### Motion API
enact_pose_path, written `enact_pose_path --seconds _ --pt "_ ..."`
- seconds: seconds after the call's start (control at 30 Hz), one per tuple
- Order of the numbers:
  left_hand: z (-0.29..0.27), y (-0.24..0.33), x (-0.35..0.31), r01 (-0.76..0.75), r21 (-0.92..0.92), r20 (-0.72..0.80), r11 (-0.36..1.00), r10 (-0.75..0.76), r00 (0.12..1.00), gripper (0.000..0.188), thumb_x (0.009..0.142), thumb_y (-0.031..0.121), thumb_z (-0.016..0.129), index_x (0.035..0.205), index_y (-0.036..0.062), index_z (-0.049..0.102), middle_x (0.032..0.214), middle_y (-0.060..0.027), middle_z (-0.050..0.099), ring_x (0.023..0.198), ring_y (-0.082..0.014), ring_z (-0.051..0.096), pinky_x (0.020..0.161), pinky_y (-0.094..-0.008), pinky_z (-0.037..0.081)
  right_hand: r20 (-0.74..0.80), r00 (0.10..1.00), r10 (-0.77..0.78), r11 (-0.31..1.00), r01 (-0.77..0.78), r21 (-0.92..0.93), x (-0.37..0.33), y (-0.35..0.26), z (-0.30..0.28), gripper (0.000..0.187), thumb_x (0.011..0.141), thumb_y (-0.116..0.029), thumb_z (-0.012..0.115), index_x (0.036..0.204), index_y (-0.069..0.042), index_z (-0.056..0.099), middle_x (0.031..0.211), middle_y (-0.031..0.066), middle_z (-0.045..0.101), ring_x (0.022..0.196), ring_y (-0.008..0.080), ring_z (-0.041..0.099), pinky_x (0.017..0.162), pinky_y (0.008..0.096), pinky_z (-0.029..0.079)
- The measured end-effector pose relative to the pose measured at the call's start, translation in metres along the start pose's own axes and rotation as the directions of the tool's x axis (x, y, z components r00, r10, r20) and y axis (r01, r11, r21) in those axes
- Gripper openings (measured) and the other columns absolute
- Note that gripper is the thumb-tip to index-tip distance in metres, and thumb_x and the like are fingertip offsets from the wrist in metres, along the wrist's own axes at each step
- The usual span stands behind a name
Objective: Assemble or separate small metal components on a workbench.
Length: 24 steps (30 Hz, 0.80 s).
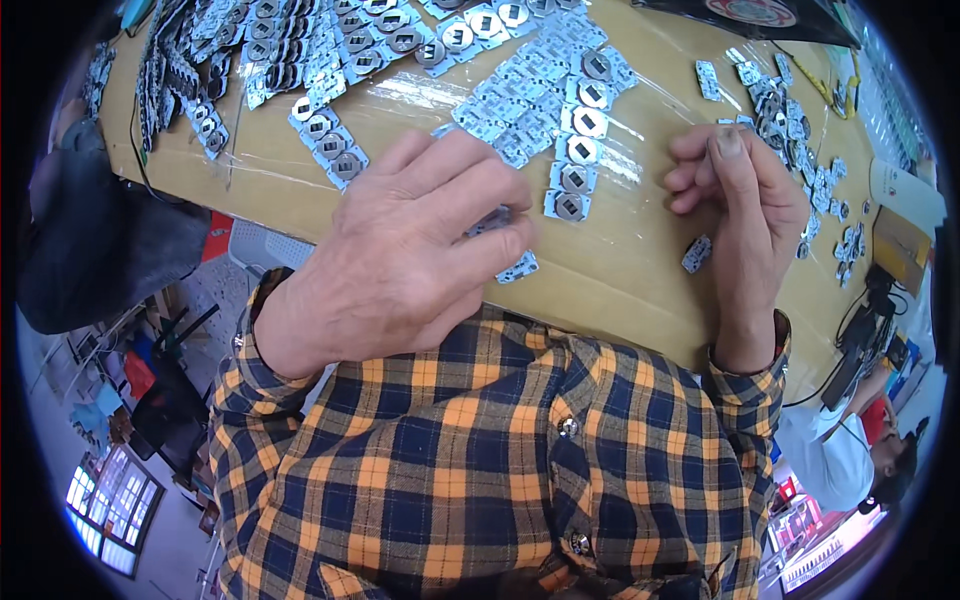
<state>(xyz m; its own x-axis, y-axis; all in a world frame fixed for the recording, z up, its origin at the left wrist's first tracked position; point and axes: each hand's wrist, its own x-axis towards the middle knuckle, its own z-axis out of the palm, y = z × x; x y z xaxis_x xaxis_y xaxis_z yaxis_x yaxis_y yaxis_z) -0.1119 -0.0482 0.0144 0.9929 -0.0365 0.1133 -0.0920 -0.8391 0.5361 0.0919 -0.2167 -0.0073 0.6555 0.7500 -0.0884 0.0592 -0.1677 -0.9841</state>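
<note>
My left hand (420, 230) is closed, its fingers bent down over a blue-white circuit board strip (518, 268) near the table's front edge. The fingers cover most of that strip. My right hand (750, 200) hovers to the right with curled fingers and the thumb laid against them; whatever may be in the pinch is hidden. Below it lies a small single circuit board (697, 253). Between my hands, a circuit board strip with round metal battery holders (575, 178) points toward me. Its far end meets overlapping blue-white circuit board panels (520, 105).
Stacked circuit board strips (290, 45) crowd the table's far left. Loose small boards (775, 110) are heaped at the right, beside a yellow cord (840, 95). Clear film covers the tabletop (620, 280). Dark cloth (110, 230) hangs at the left. Another person (830, 455) is at the lower right.
</note>
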Motion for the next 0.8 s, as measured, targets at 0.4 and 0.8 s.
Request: enact_pose_path --seconds 0.4,0.8 --pt "-0.005 0.013 0.017 -0.039 -0.457 -0.391 0.889 -0.161 0.906 0.016 0.08 -0.003 0.071 0.089 -0.0018 0.057 0.089 -0.0145 0.066 0.065 -0.0178 0.063 0.057 -0.0267 0.051 0.056 0.979 -0.197 0.971 0.203 -0.127 -0.003 -0.007 -0.014 0.031 0.101 -0.016 0.046 0.08 0.002 0.059 0.078 0.0082 0.062 0.063 0.0114 0.059 0.056 0.0238 0.046" --pt "0.033 0.007 0.061 -0.242 -0.97 -0.178 0.037 -0.786 0.593 0.035 0.09 0.0 0.061 0.124 -0.0019 0.05 0.107 -0.0109 0.064 0.092 -0.0176 0.066 0.073 -0.0334 0.061 0.277 0.959 -0.059 0.99 0.02 0.14 -0.014 -0.021 -0.014 0.033 0.101 -0.019 0.047 0.08 0.004 0.059 0.072 0.0091 0.064 0.06 0.0139 0.062 0.055 0.0247 0.047"
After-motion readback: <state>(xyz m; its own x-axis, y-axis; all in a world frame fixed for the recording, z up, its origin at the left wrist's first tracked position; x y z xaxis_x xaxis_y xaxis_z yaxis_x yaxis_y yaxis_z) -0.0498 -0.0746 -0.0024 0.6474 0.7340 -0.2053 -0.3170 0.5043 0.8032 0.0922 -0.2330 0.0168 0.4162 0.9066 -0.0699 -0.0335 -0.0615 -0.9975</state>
